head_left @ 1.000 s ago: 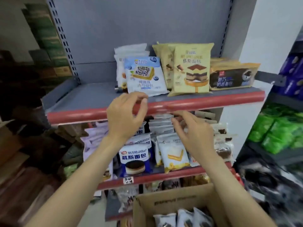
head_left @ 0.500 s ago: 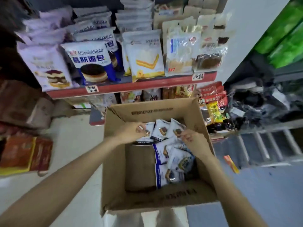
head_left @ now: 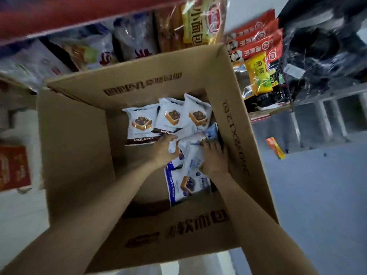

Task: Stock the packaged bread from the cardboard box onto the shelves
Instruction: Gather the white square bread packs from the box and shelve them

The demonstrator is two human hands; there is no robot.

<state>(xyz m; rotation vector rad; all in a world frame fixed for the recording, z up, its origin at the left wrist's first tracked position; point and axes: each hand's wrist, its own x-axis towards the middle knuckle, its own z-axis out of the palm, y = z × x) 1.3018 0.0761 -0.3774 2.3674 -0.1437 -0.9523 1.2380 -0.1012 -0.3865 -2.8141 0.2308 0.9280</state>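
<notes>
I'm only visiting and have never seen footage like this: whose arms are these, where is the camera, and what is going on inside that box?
No machine here: these are a person's two bare arms, filmed by a wide-angle camera worn on their head, looking down. Both hands reach into an open cardboard box. The left hand and the right hand take hold of a white bread packet between them. Three more packets stand along the box's far wall, and one with a blue edge lies flat near the arms. Beyond the box, a bottom shelf holds other bagged bread.
</notes>
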